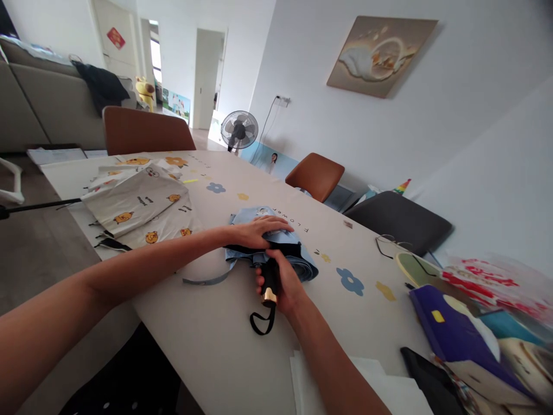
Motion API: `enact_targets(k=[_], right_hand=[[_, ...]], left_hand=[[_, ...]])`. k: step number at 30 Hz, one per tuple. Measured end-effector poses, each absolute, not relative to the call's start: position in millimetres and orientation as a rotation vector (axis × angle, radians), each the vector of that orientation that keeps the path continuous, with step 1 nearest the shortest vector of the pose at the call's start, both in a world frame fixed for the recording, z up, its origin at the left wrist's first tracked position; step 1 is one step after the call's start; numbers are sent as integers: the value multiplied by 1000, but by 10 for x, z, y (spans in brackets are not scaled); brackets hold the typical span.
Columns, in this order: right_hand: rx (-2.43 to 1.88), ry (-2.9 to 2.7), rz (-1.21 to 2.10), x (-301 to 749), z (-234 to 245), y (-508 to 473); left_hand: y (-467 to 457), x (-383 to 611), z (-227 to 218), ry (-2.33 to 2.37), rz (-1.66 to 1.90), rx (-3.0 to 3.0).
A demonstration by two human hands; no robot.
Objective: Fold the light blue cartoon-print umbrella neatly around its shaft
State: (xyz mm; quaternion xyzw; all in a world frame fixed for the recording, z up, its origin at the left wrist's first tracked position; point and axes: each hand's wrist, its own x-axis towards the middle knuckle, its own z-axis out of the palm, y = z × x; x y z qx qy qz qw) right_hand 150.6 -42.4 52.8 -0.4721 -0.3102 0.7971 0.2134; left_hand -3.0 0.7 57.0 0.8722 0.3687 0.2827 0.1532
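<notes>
A folded light-blue umbrella (298, 266) lies on the white flower-print table (224, 340). My right hand (280, 285) is closed around its black handle with a gold ring (270, 296), and a black wrist loop (261, 323) hangs off the end onto the table. My left hand (259, 230) rests flat on top of the blue canopy folds, fingers stretched out and pressing down. A loose grey-blue strap (205, 280) from the umbrella trails to the left on the table.
A second, cream umbrella with yellow bear prints (138, 207) lies at the far left. Brown chairs (144, 131) stand behind the table, and a fan (239, 130) beyond them. Glasses (389, 242), a purple pouch (453, 328), bags and white paper (389, 386) crowd the right side.
</notes>
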Motion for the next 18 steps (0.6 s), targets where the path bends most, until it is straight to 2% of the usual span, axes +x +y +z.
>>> enact_targets(k=[7,18], right_hand=[[-1275,-801,2231,1505,520,-430],[-1376,-930,2138,1482,500,-457]], left_hand=[[5,-87,550,940,847,2467],[-39,-32,564,1026,916,2445]])
